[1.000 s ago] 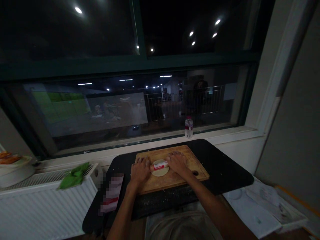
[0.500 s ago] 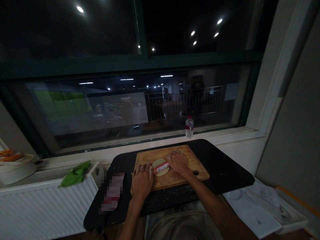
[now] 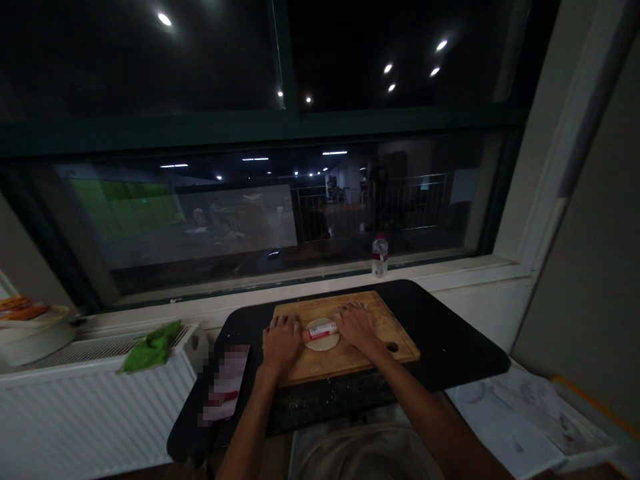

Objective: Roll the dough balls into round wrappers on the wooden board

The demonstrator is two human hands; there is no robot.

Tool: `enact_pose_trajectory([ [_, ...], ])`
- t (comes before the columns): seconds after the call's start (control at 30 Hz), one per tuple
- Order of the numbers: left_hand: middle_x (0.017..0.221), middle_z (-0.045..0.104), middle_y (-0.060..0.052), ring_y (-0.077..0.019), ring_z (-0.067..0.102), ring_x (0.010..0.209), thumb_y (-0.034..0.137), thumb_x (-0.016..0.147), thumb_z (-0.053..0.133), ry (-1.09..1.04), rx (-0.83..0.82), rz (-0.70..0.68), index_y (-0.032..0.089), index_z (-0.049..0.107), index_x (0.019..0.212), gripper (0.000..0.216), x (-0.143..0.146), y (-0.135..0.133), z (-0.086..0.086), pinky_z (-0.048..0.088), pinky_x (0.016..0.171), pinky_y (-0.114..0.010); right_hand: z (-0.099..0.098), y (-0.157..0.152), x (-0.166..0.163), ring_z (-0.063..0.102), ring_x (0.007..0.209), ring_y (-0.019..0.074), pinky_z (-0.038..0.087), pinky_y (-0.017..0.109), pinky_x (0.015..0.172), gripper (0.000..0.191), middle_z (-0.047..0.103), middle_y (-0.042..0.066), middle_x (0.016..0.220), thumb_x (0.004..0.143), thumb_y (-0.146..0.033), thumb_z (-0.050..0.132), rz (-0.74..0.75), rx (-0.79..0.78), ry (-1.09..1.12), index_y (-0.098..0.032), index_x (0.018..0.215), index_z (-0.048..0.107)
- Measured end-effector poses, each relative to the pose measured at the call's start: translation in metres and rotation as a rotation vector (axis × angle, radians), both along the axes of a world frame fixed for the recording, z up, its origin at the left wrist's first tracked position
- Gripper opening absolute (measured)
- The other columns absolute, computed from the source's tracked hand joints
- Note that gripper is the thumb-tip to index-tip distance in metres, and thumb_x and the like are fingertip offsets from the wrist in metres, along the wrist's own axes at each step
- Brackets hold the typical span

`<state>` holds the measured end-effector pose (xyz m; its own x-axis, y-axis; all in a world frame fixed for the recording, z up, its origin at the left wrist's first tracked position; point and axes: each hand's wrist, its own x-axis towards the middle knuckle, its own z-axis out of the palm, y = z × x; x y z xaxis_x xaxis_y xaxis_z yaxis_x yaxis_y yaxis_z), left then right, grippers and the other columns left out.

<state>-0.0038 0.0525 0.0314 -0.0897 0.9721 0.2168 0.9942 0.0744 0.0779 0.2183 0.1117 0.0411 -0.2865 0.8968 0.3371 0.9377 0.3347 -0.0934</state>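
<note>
A desk (image 3: 450, 343) bore a board (image 3: 311, 371).
Near the board's middle, left hand (image 3: 281, 339) and right hand (image 3: 356, 324), palms down, flanked the dough (image 3: 324, 345), covering both ends of the pin (image 3: 323, 331) across it; finger closure couldn't be told. Uneven pressing could have torn the dough.

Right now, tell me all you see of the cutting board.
The cutting board is a rectangular, light-brown, wooden-looking slab with a dark hole near its right end. It lies flat, slightly askew, on the black table. Round, flattened dough rests on it under a labelled roller. The left hand and right hand are over the board; whether they touch it is unclear.
</note>
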Motion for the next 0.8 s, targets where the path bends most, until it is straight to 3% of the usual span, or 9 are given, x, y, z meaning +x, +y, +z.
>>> enact_pose_trajectory([
  [0.13,0.156,0.063,-0.019,-0.0365,0.054,0.147,0.029,0.112,0.037,0.042,-0.029,-0.036,0.024,0.058,0.158,0.050,-0.005,0.007,0.002,0.051,0.113,-0.056,0.002,-0.005,0.000,0.073,0.122,0.0290,0.044,0.038,0.111,0.042,0.083,0.017,0.123,0.112,-0.035,0.047,-0.003,0.006,0.004,-0.016,0.116,0.084],
  [0.27,0.158,0.063,-0.015,-0.0352,0.050,0.152,0.029,0.112,0.037,0.050,-0.004,-0.077,0.028,0.057,0.158,0.051,-0.010,0.007,-0.007,0.051,0.116,-0.053,0.001,-0.015,0.002,0.072,0.124,0.0298,0.043,0.040,0.112,0.041,0.082,0.017,0.125,0.113,-0.036,0.047,0.002,0.036,0.014,-0.016,0.119,0.083],
  [0.47,0.156,0.066,-0.013,-0.0351,0.052,0.151,0.032,0.108,0.048,0.021,0.042,-0.128,0.029,0.059,0.156,0.050,-0.012,-0.004,-0.021,0.047,0.122,-0.054,-0.006,-0.035,0.009,0.068,0.133,0.0315,0.035,0.047,0.124,0.042,0.078,0.017,0.137,0.114,-0.034,0.045,0.003,0.057,0.029,-0.017,0.130,0.080],
  [0.63,0.153,0.069,-0.016,-0.0323,0.053,0.154,0.026,0.112,0.039,0.091,0.072,-0.182,0.021,0.068,0.146,0.046,-0.009,-0.012,-0.026,0.040,0.131,-0.051,-0.016,-0.052,0.013,0.061,0.145,0.0325,0.028,0.051,0.131,0.047,0.070,0.019,0.152,0.114,-0.035,0.045,-0.012,0.099,0.061,-0.015,0.147,0.072],
  [0.8,0.154,0.069,-0.016,-0.0321,0.054,0.155,0.022,0.112,0.037,0.113,0.068,-0.144,0.019,0.072,0.142,0.046,-0.006,-0.019,-0.027,0.040,0.131,-0.049,-0.027,-0.066,0.016,0.053,0.153,0.0345,0.027,0.055,0.132,0.053,0.062,0.018,0.163,0.115,-0.036,0.039,-0.018,0.141,0.063,-0.015,0.155,0.066],
])
